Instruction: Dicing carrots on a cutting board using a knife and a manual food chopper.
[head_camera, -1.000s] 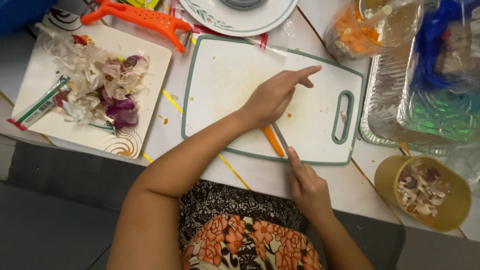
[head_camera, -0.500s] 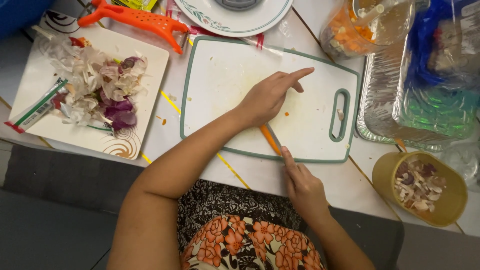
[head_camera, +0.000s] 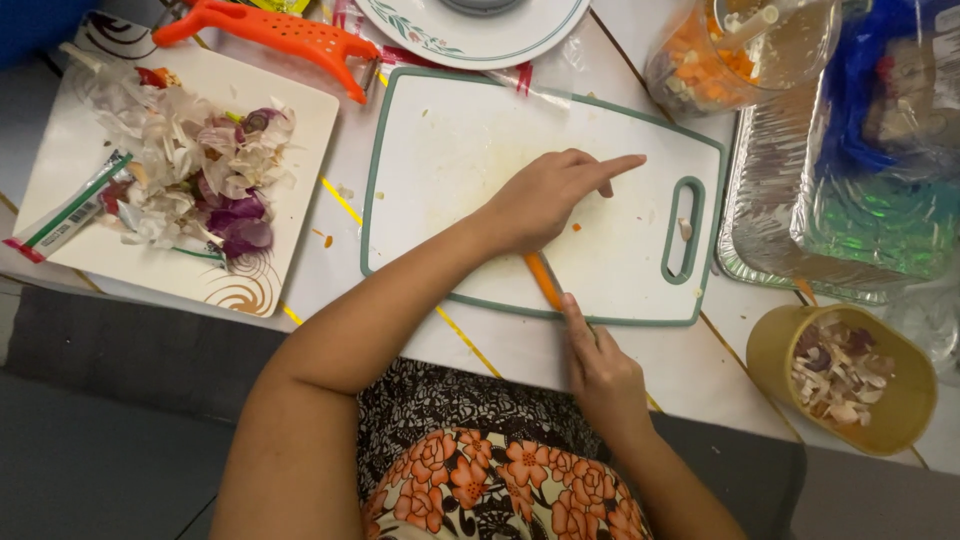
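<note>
White plastic with a green rim, the cutting board (head_camera: 460, 150) lies on the table (head_camera: 700, 370), and the left hand (head_camera: 545, 195) rests flat on it, fingers together, forefinger stretched toward the handle slot. The right hand (head_camera: 600, 370), at the board's near edge, has its grip clamped on an orange-handled knife (head_camera: 545, 282) whose handle runs under the left hand. A square plate of onion skins (head_camera: 190, 180) sits to the left.

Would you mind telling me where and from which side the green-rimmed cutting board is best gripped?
Probably by the slot handle at the cutting board's right end, coming from the right: the cutout lets fingers hook through. The left hand rests on the board's middle, and the board lies flat, so plain edges offer less purchase.
</note>
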